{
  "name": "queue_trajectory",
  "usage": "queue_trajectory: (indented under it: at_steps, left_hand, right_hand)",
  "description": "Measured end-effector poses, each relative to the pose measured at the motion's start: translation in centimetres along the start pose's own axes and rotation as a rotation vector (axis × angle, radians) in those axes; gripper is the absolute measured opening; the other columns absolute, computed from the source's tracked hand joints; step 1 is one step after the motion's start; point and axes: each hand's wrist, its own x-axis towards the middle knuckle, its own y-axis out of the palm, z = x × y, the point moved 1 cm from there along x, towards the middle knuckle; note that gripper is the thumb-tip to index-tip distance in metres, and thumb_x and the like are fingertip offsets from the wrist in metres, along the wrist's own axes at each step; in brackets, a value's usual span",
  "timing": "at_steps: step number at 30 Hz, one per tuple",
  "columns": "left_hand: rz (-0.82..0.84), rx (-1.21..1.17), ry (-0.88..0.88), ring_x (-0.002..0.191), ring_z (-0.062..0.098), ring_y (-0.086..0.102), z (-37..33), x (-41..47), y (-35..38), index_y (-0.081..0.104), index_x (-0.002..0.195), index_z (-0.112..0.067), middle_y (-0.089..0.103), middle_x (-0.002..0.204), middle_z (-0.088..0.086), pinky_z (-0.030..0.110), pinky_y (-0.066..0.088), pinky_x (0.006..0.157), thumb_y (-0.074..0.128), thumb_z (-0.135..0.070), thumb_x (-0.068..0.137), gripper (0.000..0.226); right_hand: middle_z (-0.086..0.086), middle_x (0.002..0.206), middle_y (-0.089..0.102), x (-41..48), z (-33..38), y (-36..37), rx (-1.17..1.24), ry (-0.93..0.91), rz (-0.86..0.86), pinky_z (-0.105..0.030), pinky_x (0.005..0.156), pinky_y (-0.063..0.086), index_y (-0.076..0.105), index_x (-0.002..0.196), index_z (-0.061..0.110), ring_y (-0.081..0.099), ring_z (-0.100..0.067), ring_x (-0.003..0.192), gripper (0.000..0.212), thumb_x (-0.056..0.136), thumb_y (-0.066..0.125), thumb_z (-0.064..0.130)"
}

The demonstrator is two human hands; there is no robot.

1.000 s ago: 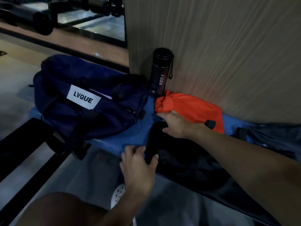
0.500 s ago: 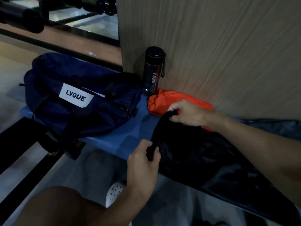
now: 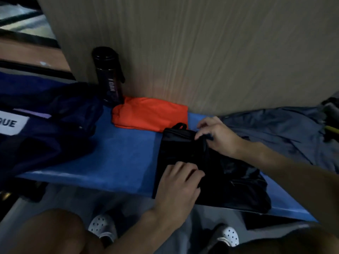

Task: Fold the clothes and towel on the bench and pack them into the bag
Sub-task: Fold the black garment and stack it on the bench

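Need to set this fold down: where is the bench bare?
Bare bench lies between the navy bag and the black garment, in front of the orange garment; a thin strip at the front right corner. Crowded: the back by the bottle, the right end under the grey garment.

Black garment (image 3: 177, 143) now doubled over, left end rightward

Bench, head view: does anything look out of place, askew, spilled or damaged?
Nothing spilled or damaged. The only untidy thing is the grey garment, lying crumpled and unfolded at the bench's right end; the bottle stands upright against the wall, and the orange cloth lies folded.
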Motion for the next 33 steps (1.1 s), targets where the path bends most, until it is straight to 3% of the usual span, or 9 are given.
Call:
queue_trajectory:
  at_steps: [5,9,12,15,20,24,28,31,33]
  left_hand:
    - [0.137,-0.029,0.01,0.101,0.017,0.058,-0.9,0.2,1.9,0.068,0.111,-0.019,0.063,0.109,-0.006,0.034,0.048,0.081,0.058,-0.039,0.09,0.03]
    - [0.088,0.02,-0.075,0.117,0.021,0.056,0.5,2.2,1.6,0.068,0.114,-0.018,0.062,0.12,-0.002,0.041,0.041,0.1,0.05,-0.03,0.093,0.03]
    - [0.29,0.258,-0.105,0.145,0.025,0.033,2.0,2.6,2.2,0.058,0.134,-0.018,0.046,0.15,0.008,0.052,0.023,0.118,0.04,-0.042,0.094,0.05]
    - [0.475,0.341,-0.109,0.151,0.027,0.02,2.7,1.5,3.4,0.048,0.144,-0.018,0.034,0.158,0.01,0.055,0.014,0.12,0.029,-0.056,0.095,0.065]
    - [0.543,0.405,-0.106,0.152,0.028,0.016,3.1,0.9,4.5,0.038,0.151,-0.019,0.029,0.161,0.011,0.058,0.014,0.12,0.02,-0.062,0.096,0.072]
    - [0.537,0.402,-0.086,0.15,0.03,0.021,2.9,0.9,4.6,0.04,0.15,-0.02,0.033,0.159,0.012,0.06,0.016,0.119,0.023,-0.061,0.097,0.069]
    - [0.554,0.399,-0.073,0.15,0.03,0.021,2.4,1.1,4.8,0.039,0.15,-0.021,0.034,0.158,0.011,0.06,0.013,0.118,0.023,-0.059,0.097,0.068]
    - [0.546,0.378,-0.066,0.151,0.029,0.021,1.5,1.5,4.7,0.039,0.15,-0.019,0.034,0.158,0.01,0.059,0.013,0.119,0.023,-0.057,0.098,0.066]
    - [0.468,0.3,-0.041,0.147,0.029,0.029,0.4,2.2,4.7,0.047,0.146,-0.016,0.043,0.153,0.009,0.056,0.017,0.12,0.029,-0.051,0.099,0.061]
  right_hand:
    - [-0.009,0.119,0.058,-1.4,-2.4,2.1,-0.032,0.056,-0.015,-0.05,0.092,0.045,0.077,0.099,0.023,0.05,-0.031,0.107,0.044,0.071,0.063,-0.009]
    - [-0.006,0.124,0.057,-2.4,-2.9,2.7,-0.029,0.104,-0.068,-0.056,0.092,0.042,0.076,0.101,0.023,0.046,-0.031,0.115,0.043,0.074,0.051,0.001]
    - [-0.002,0.133,0.054,-3.3,-1.7,2.6,0.014,0.176,-0.135,-0.051,0.103,0.036,0.07,0.117,0.023,0.041,-0.025,0.127,0.038,0.086,0.047,0.025]
    - [0.005,0.154,0.031,-4.0,-0.8,3.6,-0.223,0.146,0.074,-0.047,0.113,0.017,0.05,0.139,0.032,0.018,-0.018,0.143,0.05,0.095,0.045,0.054]
    - [0.008,0.161,0.018,-5.0,-0.6,4.7,-0.233,0.223,0.091,-0.045,0.115,0.009,0.038,0.147,0.032,0.006,-0.015,0.148,0.054,0.097,0.047,0.051]
    - [0.01,0.152,0.036,-7.6,-0.2,4.1,-0.112,0.276,-0.137,-0.037,0.111,0.013,0.05,0.14,0.029,0.023,-0.011,0.143,0.045,0.097,0.052,0.042]
    - [0.005,0.141,0.05,-11.8,-1.3,3.4,-0.154,0.613,-0.419,-0.048,0.106,0.029,0.058,0.131,0.025,0.039,-0.021,0.132,0.041,0.093,0.052,0.039]
    - [-0.003,0.149,0.039,-13.8,-2.4,3.2,-0.071,0.901,-0.301,-0.05,0.107,0.029,0.044,0.143,0.023,0.031,-0.028,0.136,0.052,0.095,0.055,0.038]
    - [-0.005,0.15,0.036,-14.5,-2.6,3.5,-0.04,0.924,-0.241,-0.051,0.106,0.031,0.039,0.146,0.023,0.03,-0.03,0.136,0.058,0.093,0.057,0.041]
